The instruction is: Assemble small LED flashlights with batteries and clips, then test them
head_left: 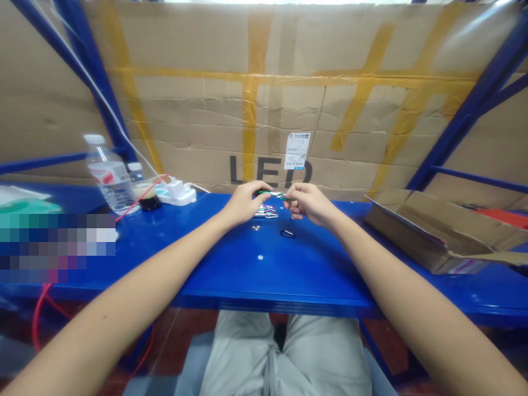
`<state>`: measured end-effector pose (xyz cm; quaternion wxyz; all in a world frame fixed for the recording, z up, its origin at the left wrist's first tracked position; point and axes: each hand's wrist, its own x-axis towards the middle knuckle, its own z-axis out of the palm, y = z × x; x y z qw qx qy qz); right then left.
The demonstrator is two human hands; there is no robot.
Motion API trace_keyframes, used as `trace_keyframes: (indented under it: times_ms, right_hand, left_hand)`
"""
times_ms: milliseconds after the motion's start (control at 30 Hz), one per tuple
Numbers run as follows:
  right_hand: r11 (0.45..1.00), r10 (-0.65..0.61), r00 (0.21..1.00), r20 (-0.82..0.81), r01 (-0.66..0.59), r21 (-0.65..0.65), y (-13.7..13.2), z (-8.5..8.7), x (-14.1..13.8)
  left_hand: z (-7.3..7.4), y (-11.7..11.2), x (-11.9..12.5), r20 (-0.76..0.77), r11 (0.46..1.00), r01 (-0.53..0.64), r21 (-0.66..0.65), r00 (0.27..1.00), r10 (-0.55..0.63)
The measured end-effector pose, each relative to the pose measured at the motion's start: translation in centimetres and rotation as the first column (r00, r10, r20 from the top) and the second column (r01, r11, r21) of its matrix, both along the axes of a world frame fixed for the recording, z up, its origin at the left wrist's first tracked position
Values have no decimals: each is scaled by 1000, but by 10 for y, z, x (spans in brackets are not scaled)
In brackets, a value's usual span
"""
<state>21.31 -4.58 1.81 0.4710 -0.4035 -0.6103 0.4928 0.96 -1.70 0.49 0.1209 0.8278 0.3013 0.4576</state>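
My left hand [246, 202] pinches one end of a slim green and silver metal piece [273, 193], held just above the blue table [231, 275]. At its other end the fingers of my right hand [308, 202] are closed on it. Its exact kind is too small to tell. Below my hands lies a row of several coloured metal pieces with carabiner clips [267, 212], partly covered by my left hand. A black carabiner [287, 234] rests alone nearer to me. Several small round silver discs [256, 227] sit left of it, and a single pale disc [260, 257] is closer still.
An open cardboard box [412, 236] stands at the right. To the left are a water bottle [109, 176], a smaller bottle of dark liquid [144, 190] and a white power strip [177, 193] with cables. Behind the table rises a large taped carton [198, 121].
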Motion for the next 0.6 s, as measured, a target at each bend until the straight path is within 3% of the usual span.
trace_keyframes:
  times_ms: [233, 400, 500, 600]
  right_hand:
    - [985, 157, 987, -18, -158, -62, 1, -2, 6]
    - [984, 176, 971, 160, -169, -55, 3, -4, 6]
    - [985, 121, 932, 341, -155, 75, 6, -8, 5]
    - [930, -34, 893, 448, -136, 341, 10, -14, 5]
  left_hand:
    - [-1, 1, 0, 53, 996, 53, -68, 997, -50]
    - [-5, 3, 2, 66, 992, 102, -74, 993, -97]
    - [-8, 4, 3, 70, 988, 127, -89, 990, -121]
    - [-10, 3, 5, 104, 984, 144, -106, 986, -133]
